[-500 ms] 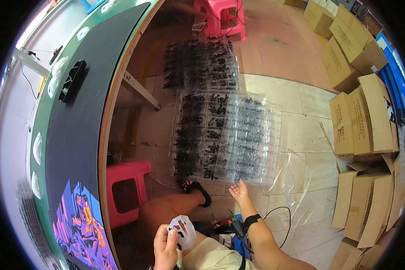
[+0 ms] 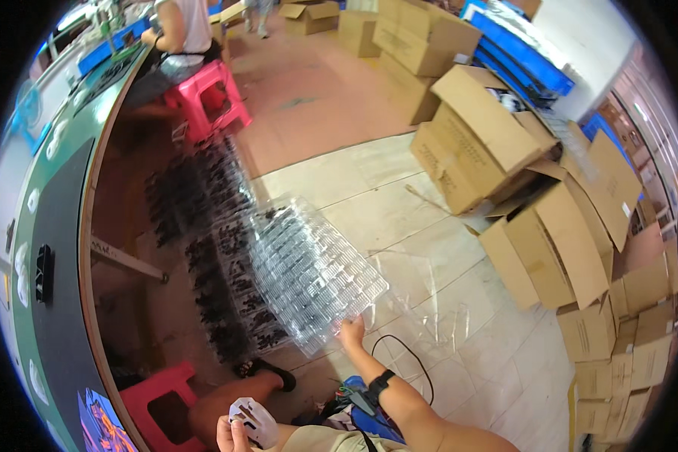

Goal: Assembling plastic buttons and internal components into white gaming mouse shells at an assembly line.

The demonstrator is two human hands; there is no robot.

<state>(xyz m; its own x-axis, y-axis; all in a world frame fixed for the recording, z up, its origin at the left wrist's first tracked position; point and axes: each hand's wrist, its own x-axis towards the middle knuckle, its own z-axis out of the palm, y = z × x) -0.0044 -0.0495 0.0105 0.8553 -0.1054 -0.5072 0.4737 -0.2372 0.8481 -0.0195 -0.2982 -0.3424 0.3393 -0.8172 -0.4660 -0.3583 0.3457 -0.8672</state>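
My right hand reaches forward, its fingers closed on the near edge of a clear plastic blister tray with rows of small pockets. The tray sits askew, partly over other clear trays of small black parts on the floor. Farther off lies another batch of trays with black parts. Close to my lap, my left hand pinches a white, curved plastic shell with cut-out openings. A dark band circles my right wrist.
At left runs a long workbench with a black mat, a black part and white shells. Pink stools stand under and beyond it; a person sits at the far one. Open cardboard boxes line the right; clear wrap lies on the tiles.
My view has swung to the right. My right hand has closed on the clear tray's edge, and the tray now lies turned against the others. The left hand still holds the white shell.
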